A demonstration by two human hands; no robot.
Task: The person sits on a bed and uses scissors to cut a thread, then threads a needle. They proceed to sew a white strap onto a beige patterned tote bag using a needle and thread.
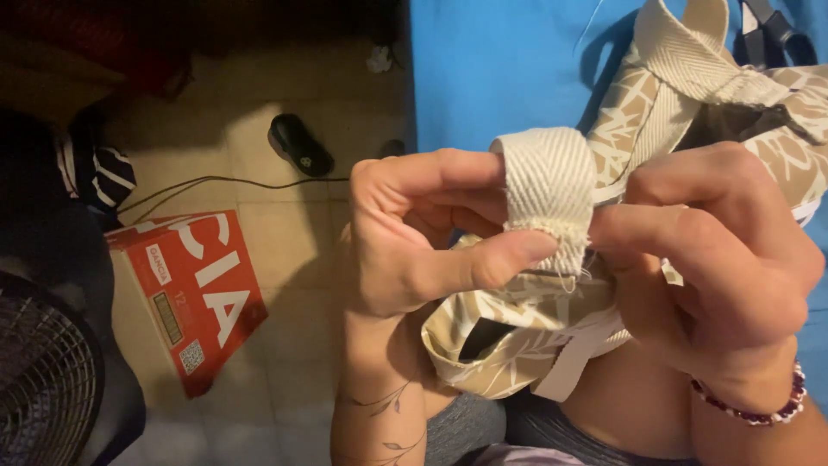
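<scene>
Bag: beige cloth bag [509, 332] with pale leaf print, lying across the lap and running up onto the blue surface [500, 69]; mouth dark, contents not visible.
Strap: cream webbing strap [548, 185] folded into a loop, frayed cut end down, held up between both hands in front of the bag.
Left hand: left hand [414, 233] pinching the strap's frayed end, thumb pressed against the webbing, fingers [440, 168] curled closed over the top of the loop.
Right hand: right hand [720, 246] closed on the strap's other edge, fingertips touching the webbing; beaded bracelet [750, 410] at the wrist.
Floor: red cardboard box [194, 293] lying flat on pale tiles, black sandal [300, 145] beyond it, a thin black cable [216, 183] between them.
Obstructions: both hands covering most of the bag's middle.
Cut off: dark fan grille [43, 380] at lower left, only partly in frame; black buckle [763, 30] at top right, possibly part of the bag.
</scene>
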